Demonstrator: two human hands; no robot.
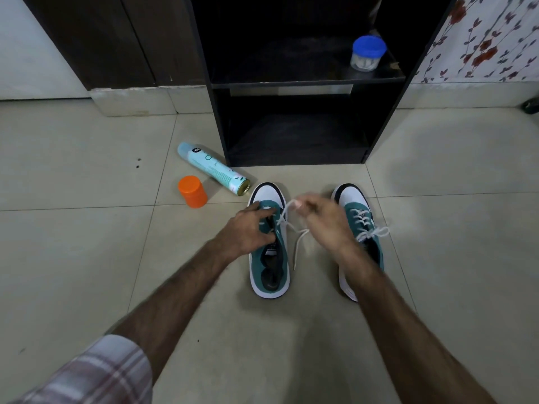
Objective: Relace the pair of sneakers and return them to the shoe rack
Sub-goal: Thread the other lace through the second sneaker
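My right hand [322,221] is smeared by motion, so I cannot make out how its fingers pinch the white lace [296,231]. My left hand [250,228] covers the eyelets of the left sneaker [269,258]; how far it is laced I cannot tell. My right forearm hides the heel of the right sneaker [360,223]. The upper shelf of the shoe rack [291,80] is lost in darkness. A dark object [531,106] is cut off at the right edge.

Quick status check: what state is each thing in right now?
Left shoe: upright, partly laced.
Right shoe: laced, bow tied.
Lace: pulled by right hand.
Left hand: holding left shoe.
Spray can: lying down, uncapped.
Orange cap: upright on floor.
Blue-lidded jar: closed, on rack shelf.
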